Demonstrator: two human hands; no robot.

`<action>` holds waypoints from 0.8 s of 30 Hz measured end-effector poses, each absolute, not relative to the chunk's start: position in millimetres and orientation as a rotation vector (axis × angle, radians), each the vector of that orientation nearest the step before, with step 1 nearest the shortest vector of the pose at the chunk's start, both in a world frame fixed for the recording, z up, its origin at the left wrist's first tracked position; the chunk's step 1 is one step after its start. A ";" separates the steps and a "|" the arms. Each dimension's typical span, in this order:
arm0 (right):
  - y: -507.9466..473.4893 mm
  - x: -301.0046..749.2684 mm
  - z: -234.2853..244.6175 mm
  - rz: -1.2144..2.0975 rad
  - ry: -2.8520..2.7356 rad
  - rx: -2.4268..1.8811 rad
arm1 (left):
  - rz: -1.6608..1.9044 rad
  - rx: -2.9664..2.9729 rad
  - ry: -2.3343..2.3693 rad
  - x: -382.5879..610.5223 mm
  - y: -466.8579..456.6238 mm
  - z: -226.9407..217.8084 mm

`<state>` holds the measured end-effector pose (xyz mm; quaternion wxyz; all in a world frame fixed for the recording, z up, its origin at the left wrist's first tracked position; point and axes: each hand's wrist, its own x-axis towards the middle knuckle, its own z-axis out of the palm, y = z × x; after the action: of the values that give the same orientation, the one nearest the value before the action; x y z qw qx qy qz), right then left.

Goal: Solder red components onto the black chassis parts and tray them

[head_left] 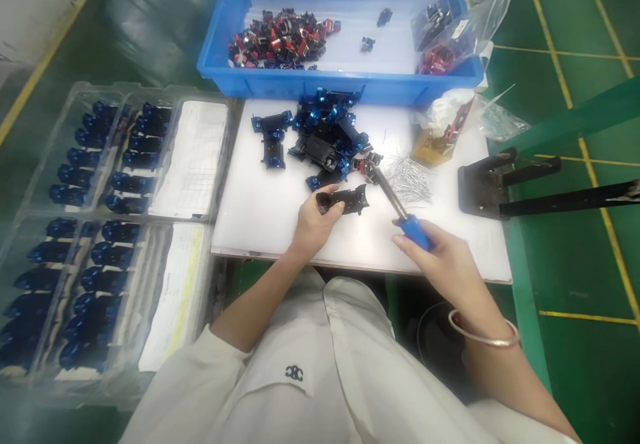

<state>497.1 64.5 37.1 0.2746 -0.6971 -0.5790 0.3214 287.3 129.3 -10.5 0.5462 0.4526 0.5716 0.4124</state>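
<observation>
My left hand [314, 225] is closed on a black toy-car chassis [350, 199], holding it just above the white work board [260, 211]. My right hand [443, 257] grips the blue handle of a screwdriver [400, 211]. Its metal shaft points up and left, and its tip meets a small black and red part [371, 162] beside the chassis. A pile of blue and black car parts [325, 134] lies just beyond both hands. Loose silver screws [410, 179] are scattered to the right of the shaft.
A blue bin [280, 81] at the back holds small red and black parts and plastic bags. Clear trays [90, 231] of blue car bodies stand to the left. A black jig [485, 187] with bars sits at the board's right edge, and a bag [443, 131] lies near the screws.
</observation>
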 end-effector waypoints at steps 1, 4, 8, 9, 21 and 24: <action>56.4 500.5 38.6 0.875 -1.581 -1.887 | 0.979 1.077 1.362 288.2 130.1 -10.9; 36.6 506.8 41.6 0.871 -1.645 -1.931 | 0.980 1.096 1.378 289.8 131.5 -11.6; 24.6 507.5 43.1 0.745 -1.729 -1.917 | 0.970 1.093 1.372 289.9 132.1 -10.9; 23.8 506.7 43.2 0.725 -1.748 -1.899 | 0.970 1.093 1.369 289.8 132.2 -10.9; 25.7 499.0 41.6 0.702 -1.906 -1.906 | 0.937 1.139 1.373 287.7 130.0 -10.4; 26.0 497.6 43.0 0.702 -1.936 -1.953 | 0.933 1.143 1.380 287.8 129.8 -9.8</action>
<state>497.6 26.0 43.0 0.1513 -0.6802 -0.6743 0.2445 287.8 129.8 -9.8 0.5318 0.4792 0.5784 0.3912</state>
